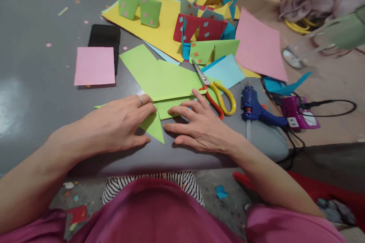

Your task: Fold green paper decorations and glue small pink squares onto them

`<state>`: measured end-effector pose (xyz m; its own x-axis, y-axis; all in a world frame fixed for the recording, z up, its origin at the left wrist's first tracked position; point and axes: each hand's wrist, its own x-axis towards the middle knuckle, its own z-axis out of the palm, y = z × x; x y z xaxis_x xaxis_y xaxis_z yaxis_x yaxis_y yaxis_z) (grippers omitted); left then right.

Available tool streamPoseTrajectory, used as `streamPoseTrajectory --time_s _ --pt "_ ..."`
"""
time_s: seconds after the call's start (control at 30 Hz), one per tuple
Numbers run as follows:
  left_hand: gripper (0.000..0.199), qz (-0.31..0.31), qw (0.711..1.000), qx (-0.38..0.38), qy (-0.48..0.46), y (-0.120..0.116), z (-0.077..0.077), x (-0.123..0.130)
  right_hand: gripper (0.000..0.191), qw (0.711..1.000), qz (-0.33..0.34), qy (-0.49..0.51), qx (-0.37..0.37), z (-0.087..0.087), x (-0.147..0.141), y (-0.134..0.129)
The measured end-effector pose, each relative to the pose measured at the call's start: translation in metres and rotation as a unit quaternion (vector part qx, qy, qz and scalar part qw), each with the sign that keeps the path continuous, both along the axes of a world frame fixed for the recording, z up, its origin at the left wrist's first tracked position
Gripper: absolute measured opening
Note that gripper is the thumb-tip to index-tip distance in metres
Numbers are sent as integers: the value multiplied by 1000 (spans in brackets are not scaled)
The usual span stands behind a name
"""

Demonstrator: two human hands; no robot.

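Light green paper (pixel 168 79) lies on the grey table in front of me, with a folded green piece (pixel 171 107) at its near edge. My left hand (pixel 125 121), a ring on one finger, rests palm down over a pointed green piece (pixel 155 127), its fingertips on the paper. My right hand (pixel 196 123) lies with fingers spread, fingertips on the folded green piece and little finger at a narrow green strip. Scissors (pixel 212 85) with red and yellow handles lie just beyond my right hand.
Folded dotted cards (pixel 203 28) stand at the back on yellow paper (pixel 168 7). A pink square (pixel 95 65) overlaps a black phone-like object (pixel 107 36) at left. To the right are a blue glue gun (pixel 256 110), pink paper (pixel 259 45) and a purple power block (pixel 298 112) with cords.
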<state>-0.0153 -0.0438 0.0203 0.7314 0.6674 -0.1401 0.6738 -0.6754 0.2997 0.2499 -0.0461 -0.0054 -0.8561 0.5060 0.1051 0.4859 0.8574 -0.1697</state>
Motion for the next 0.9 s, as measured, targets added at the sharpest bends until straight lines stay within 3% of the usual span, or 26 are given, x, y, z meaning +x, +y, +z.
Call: streamPoseTrajectory --time_s 0.43,0.6,0.73,0.9 --pt "40 -1 1000 -2 2 -1 1 0 52 999 24 -3 36 -8 -1 0" --pt "32 -5 1000 16 -12 -2 -1 0 49 997 46 26 56 -9 -3 1" --pt "22 1 999 35 -6 -5 0 3 48 997 48 24 47 -9 -5 2" --pt "29 39 999 6 -4 -8 5 8 51 999 38 24 24 -11 -6 3"
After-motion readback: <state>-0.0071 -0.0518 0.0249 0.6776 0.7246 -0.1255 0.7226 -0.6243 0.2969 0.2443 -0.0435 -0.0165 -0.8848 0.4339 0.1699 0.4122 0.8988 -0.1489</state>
